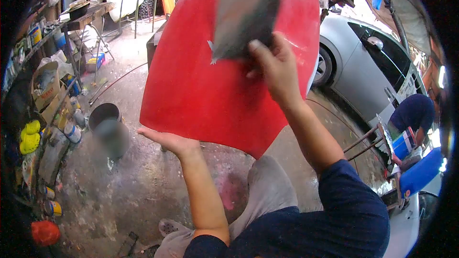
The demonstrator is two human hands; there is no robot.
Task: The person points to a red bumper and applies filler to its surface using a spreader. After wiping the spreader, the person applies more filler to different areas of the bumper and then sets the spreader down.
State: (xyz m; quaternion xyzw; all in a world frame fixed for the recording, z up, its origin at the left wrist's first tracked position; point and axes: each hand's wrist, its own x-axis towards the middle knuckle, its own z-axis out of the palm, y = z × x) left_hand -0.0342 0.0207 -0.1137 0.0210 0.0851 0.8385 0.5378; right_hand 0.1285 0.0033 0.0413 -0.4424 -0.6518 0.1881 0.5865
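Observation:
A red car body panel (201,100), shaped like a hood, fills the upper middle of the head view, with pale bare patches at its far end. My right hand (277,67) pinches a dark sheet of sandpaper (246,24) by its near edge, thumb on top. Motion blurs the sheet, and part of its face looks brownish. Down at the panel's near left edge, my left hand (174,142) lies palm up against the rim. Its thumb stretches out to the left, while the other fingers are mostly hidden under the panel.
A dark bucket (104,114) stands on the wet, stained floor at left. Shelves with cans and a cardboard box (46,86) line the left side. A silver car (356,57) is parked at right, near a crouching person (413,114) and a blue container (420,174).

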